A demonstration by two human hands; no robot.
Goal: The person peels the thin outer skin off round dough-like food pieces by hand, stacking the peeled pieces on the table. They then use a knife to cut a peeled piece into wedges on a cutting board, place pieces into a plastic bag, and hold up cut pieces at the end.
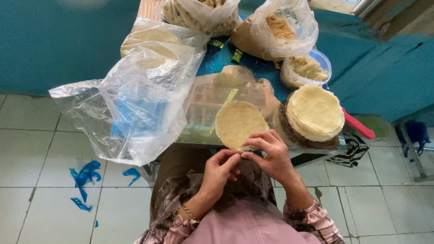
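Both my hands meet at the near edge of a thin, round, pale yellow wrapper (238,123) held flat above my lap. My left hand (219,171), with a gold bracelet at the wrist, pinches the wrapper's lower edge. My right hand (272,156) grips the same edge from the right, fingers curled over it. To the right of the wrapper sits a stack of the same round wrappers (314,112) on a dark stand.
A blue table (217,59) holds several clear plastic bags: one large crumpled bag (137,103), one of finger-shaped snacks (204,0), one with brown crumbs (282,24), plus a tub of filling (309,67). A red handle (358,123) lies beside the stack. Blue plastic scraps (83,178) lie on the tiled floor.
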